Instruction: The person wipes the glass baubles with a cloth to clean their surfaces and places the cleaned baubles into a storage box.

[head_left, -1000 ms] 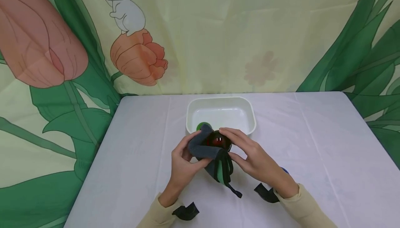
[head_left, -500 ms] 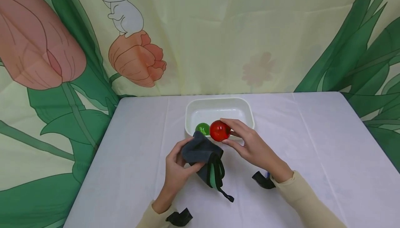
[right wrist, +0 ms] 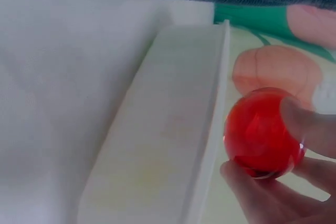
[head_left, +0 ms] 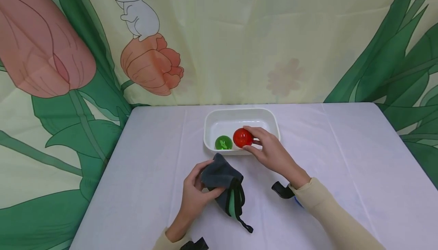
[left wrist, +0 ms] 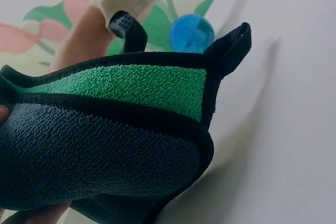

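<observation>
My right hand (head_left: 273,156) pinches a glossy red ball (head_left: 242,138) between thumb and fingers, over the near side of a white rectangular tray (head_left: 246,117). In the right wrist view the red ball (right wrist: 262,132) is beside the tray's rim (right wrist: 212,129). A clear green ball (head_left: 224,142) sits in the tray's near left part. Closer to me, my left hand (head_left: 196,195) grips a folded dark blue-grey cloth (head_left: 220,175) with black edging and a hanging loop. The left wrist view shows the cloth's green inner side (left wrist: 142,85).
A blue ball (left wrist: 191,34) lies on the white-covered table (head_left: 154,158), mostly hidden behind my right sleeve in the head view. A floral backdrop (head_left: 239,52) rises behind the table's far edge. Black straps (head_left: 282,190) stick out at my wrists.
The red ball has come out of the cloth in my right hand and moved forward over the tray. My left hand has drawn the cloth slightly back toward me, uncovering the green ball.
</observation>
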A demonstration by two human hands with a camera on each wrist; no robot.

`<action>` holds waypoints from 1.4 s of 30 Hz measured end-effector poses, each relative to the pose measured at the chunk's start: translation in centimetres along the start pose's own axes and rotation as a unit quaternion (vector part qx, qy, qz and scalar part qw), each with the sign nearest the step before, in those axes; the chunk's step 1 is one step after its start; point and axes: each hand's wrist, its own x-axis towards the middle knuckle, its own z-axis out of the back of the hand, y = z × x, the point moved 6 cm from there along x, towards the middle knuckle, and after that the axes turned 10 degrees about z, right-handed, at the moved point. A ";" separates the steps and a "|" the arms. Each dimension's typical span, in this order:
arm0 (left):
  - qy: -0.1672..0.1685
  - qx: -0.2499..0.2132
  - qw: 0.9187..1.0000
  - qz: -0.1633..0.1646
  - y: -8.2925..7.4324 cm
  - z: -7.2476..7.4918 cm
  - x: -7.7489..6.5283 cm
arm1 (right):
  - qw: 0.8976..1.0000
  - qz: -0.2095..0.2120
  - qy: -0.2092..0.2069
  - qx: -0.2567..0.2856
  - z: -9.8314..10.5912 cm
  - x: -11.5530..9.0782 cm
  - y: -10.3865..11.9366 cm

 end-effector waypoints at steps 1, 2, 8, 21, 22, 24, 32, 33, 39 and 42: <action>0.000 -0.001 1.000 0.002 0.1 0.1 -0.1 | 1.000 -0.008 0.001 0.004 -0.1 0.1 -0.2; -0.001 -0.002 1.000 0.004 0.2 0.1 -0.1 | 1.000 -0.015 0.003 0.006 -0.2 0.2 -0.4; -0.004 -0.006 1.000 0.015 0.4 0.5 -0.3 | 0.999 -0.043 0.019 -0.009 -1.3 0.8 -1.9; 0.007 -0.008 1.000 0.008 0.5 0.4 -0.3 | 0.994 -0.094 0.057 -0.024 -2.2 1.6 -3.9; 0.007 -0.008 1.000 0.011 0.6 0.4 -0.4 | 0.993 -0.098 0.060 -0.023 -2.3 1.6 -4.0; 0.008 -0.009 1.000 0.015 0.5 0.3 -0.4 | 0.992 -0.104 0.065 -0.020 -2.3 1.7 -4.2; 0.011 -0.008 1.000 0.022 0.7 0.5 -0.7 | 0.987 -0.130 0.091 -0.004 -2.8 1.9 -5.5; 0.012 -0.008 1.000 0.020 0.7 0.5 -0.7 | 0.986 -0.136 0.096 -0.003 -2.9 1.9 -5.6; 0.015 -0.012 1.000 0.020 0.7 0.4 -0.7 | 0.981 -0.156 0.115 0.000 -3.0 2.0 -6.0; 0.018 -0.012 1.000 0.023 0.7 0.3 -0.7 | 0.980 -0.158 0.122 -0.003 -2.5 2.0 -5.8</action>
